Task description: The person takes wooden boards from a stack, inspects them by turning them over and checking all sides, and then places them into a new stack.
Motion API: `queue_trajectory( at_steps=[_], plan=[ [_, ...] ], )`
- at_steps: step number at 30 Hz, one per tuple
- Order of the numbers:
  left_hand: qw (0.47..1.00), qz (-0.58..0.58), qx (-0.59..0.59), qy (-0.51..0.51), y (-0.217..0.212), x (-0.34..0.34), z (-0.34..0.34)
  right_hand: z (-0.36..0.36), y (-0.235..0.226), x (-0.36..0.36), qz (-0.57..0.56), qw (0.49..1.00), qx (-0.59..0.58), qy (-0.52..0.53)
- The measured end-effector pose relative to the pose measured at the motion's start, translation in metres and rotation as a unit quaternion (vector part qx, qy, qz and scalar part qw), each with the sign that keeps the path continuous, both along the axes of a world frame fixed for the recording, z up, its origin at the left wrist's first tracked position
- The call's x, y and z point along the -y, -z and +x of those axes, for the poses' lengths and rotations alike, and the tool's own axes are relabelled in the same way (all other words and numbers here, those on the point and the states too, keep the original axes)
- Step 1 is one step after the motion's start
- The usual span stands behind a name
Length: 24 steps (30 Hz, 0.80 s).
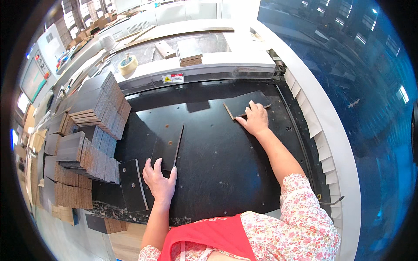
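My left hand grips the near end of a dark board, fingers on one edge and thumb on the other. Two small brownish round marks, perhaps holes, show on that board's face. Farther off to the right, my right hand holds a second dark rectangular board by its near edge, with the thumb at its brown side. Both boards are at the black worktable surface; whether their undersides fully rest on it I cannot tell. Left of my left hand lies another dark board with round holes, touched by neither hand.
Tall stacks of dark boards with brown edges crowd the left side. Beyond the table's far rail sit a tape roll and a small board stack. A pleated white cover borders the right. At far left stands a control panel.
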<state>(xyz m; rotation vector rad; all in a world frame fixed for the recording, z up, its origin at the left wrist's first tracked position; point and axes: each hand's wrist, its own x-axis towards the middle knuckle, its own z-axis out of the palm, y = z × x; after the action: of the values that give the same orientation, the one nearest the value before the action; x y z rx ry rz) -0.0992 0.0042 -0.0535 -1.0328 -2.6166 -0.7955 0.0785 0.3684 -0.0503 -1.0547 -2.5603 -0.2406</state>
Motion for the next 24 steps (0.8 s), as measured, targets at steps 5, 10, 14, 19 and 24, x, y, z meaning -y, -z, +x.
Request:
queue_trajectory(
  at_steps=[5, 10, 14, 19, 24],
  plan=[
    [1.000, -0.002, 0.006, -0.002, -0.005, 0.001, 0.002, -0.009, -0.017, -0.040, -0.017, 0.989, 0.110, 0.093],
    [1.000, -0.006, 0.002, 0.005, -0.006, 0.000, 0.001, 0.005, 0.000, -0.121, 0.002, 0.989, 0.094, 0.111],
    [1.000, -0.016, 0.004, 0.008, -0.008, 0.000, 0.002, 0.016, 0.007, -0.174, 0.011, 0.988, 0.093, 0.125],
    [1.000, -0.020, 0.000, 0.012, -0.007, -0.001, 0.002, 0.016, 0.006, -0.208, -0.017, 0.981, 0.094, 0.169],
    [1.000, -0.022, -0.002, 0.013, -0.007, -0.001, 0.001, -0.007, 0.012, -0.195, -0.034, 0.966, -0.032, 0.254]
  ],
)
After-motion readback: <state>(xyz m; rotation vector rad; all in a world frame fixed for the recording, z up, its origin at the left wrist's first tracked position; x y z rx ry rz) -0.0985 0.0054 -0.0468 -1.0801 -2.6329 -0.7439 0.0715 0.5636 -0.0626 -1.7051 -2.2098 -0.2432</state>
